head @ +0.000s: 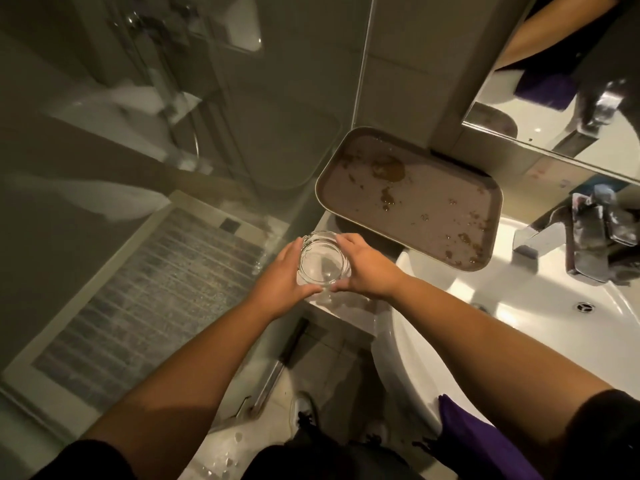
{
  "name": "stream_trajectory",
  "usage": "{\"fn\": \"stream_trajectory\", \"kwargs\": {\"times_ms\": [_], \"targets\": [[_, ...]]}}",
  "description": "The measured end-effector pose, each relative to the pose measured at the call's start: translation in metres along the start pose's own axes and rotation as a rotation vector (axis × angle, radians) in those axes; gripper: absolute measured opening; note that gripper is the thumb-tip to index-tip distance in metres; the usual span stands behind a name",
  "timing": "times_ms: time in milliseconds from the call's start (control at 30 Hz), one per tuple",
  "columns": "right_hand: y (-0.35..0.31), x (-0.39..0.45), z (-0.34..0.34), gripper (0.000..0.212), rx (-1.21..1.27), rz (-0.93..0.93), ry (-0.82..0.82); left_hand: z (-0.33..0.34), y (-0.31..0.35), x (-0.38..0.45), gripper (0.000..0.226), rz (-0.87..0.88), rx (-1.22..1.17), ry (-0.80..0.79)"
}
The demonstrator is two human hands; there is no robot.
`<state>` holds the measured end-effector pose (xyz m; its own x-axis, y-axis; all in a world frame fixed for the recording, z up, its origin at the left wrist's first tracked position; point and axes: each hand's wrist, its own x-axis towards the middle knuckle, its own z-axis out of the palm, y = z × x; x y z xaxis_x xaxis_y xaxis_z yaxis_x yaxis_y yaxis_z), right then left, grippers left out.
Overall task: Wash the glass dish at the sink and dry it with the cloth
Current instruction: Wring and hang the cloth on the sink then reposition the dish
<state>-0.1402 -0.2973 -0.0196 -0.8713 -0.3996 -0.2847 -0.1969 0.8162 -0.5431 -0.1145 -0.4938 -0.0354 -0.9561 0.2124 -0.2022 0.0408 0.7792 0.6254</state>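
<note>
Purple cloth (474,441) drapes the near rim of the white sink (554,282), while to the sink's left both hands, left hand (282,275) and right hand (367,268), cup the round glass dish (320,259) over a ledge, seemingly pre-wash, so next it must travel right under the chrome faucet (581,244).

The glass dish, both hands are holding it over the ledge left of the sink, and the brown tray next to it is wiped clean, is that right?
Not quite. In the head view the brown tray is dirty, spotted with brownish stains and crumbs, not wiped clean. The rest holds: the left hand and right hand hold the glass dish over the ledge left of the sink.
</note>
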Motion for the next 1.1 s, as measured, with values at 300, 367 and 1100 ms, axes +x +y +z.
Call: {"fn": "stream_trajectory", "kwargs": {"times_ms": [300, 367, 1100], "targets": [[-0.011, -0.026, -0.067, 0.097, -0.007, -0.038, 0.267, -0.035, 0.056, 0.022, 0.099, 0.191, -0.024, 0.122], [-0.005, -0.025, -0.079, 0.099, -0.015, -0.017, 0.3, -0.04, 0.07, 0.035, 0.098, 0.219, -0.03, 0.119], [0.114, 0.092, -0.151, 0.101, 0.026, 0.101, 0.281, -0.027, 0.111, 0.225, 0.098, 0.259, 0.133, -0.001]]}}
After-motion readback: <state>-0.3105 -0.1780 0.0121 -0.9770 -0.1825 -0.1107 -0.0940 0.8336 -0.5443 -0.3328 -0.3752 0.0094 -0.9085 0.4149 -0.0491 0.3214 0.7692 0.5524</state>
